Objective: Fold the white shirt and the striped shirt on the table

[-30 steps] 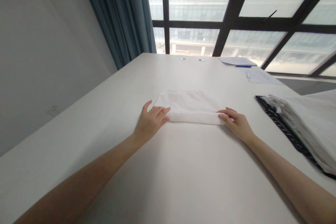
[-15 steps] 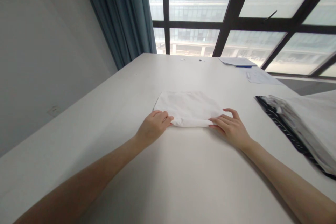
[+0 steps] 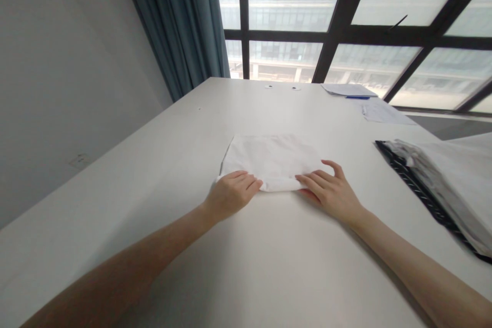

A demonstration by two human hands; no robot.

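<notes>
A folded white cloth [image 3: 272, 159] lies on the white table [image 3: 269, 256] in front of me, its near edge bent into a low rolled fold. My left hand [image 3: 233, 195] is closed over the near left corner, fingertips along the fold and the thumb hidden. At the near right part of that edge, my right hand [image 3: 326, 189] pinches the fold, fingers on top and thumb below, with one finger raised off the cloth. Both hands rest low, close to the tabletop.
To the right lies a stack of white fabric [image 3: 457, 179] on a black piece with white marks [image 3: 423, 192]. Farther back are papers [image 3: 346, 89], a blue pen [image 3: 357, 97] and a pale sheet [image 3: 386, 113]. A blue curtain [image 3: 184, 20] and windows stand behind the table.
The near edge of the cloth has come slightly toward me and the fold looks flatter. My hands have moved a little closer together and nearer, still on the edge.
</notes>
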